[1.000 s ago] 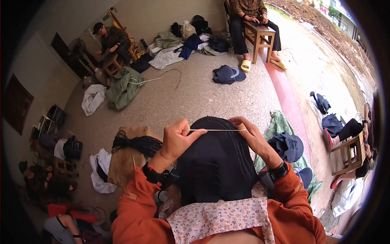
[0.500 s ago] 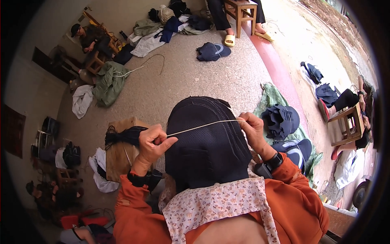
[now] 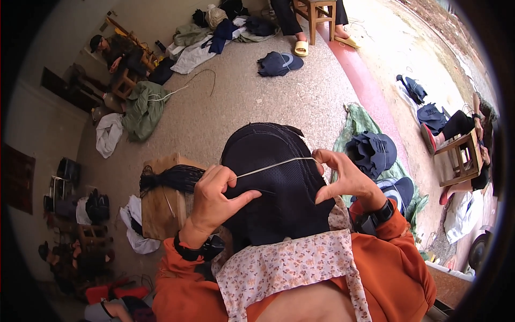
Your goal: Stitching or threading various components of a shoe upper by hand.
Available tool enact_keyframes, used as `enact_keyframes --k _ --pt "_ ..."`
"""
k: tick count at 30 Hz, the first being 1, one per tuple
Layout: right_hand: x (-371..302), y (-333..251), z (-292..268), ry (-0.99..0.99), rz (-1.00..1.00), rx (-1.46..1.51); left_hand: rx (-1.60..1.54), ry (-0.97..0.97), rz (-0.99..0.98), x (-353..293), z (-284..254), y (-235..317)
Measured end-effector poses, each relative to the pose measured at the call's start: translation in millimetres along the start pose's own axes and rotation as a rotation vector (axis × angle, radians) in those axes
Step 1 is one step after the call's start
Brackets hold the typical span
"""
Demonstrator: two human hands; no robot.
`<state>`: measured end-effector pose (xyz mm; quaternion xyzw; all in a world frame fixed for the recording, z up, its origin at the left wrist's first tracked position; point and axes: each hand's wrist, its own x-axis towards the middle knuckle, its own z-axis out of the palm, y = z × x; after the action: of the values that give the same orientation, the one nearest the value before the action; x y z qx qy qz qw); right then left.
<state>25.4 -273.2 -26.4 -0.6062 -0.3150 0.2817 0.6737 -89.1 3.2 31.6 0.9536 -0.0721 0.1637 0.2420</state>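
A stack of dark mesh shoe uppers (image 3: pixel 268 198) lies over my lap, its rounded end pointing away from me. A thin pale cord (image 3: pixel 273 165) runs across its top, drawn between my two hands. My left hand (image 3: pixel 214 196) has its curled fingers on the cord at the stack's left edge, its thumb stretched over the fabric. At the right edge, my right hand (image 3: pixel 346 177) has the cord at its bent forefinger; its thumb rests lower on the stack. The cord's ends are hidden.
On my left stands a wooden stool (image 3: pixel 158 206) with a bundle of black cords (image 3: pixel 171 180). To the right, tied stacks of navy uppers (image 3: pixel 373 153) lie on a green sheet (image 3: pixel 351 126). Another bundle (image 3: pixel 279 64) lies ahead, near a seated person's yellow slippers (image 3: pixel 301 48). Other people sit left and right.
Both thumbs have come away from the cord and spread down onto the stack. My left hand has shifted slightly right. The cord still crosses the stack.
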Motion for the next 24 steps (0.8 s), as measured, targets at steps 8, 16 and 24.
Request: enact_keyframes --k 8,16,24 --pt "-1.6 5.7 25.6 0.301 -0.136 -0.435 0.054 0.192 0.23 -11.4 23.5 -8.8" --pt "-3.7 30.9 3.3 0.148 -0.466 -0.678 0.119 0.17 0.349 -26.9 17.4 -27.3" --pt "-5.0 21.2 7.9 0.178 -0.302 -0.616 0.062 -0.106 0.127 -10.2 0.8 12.9"
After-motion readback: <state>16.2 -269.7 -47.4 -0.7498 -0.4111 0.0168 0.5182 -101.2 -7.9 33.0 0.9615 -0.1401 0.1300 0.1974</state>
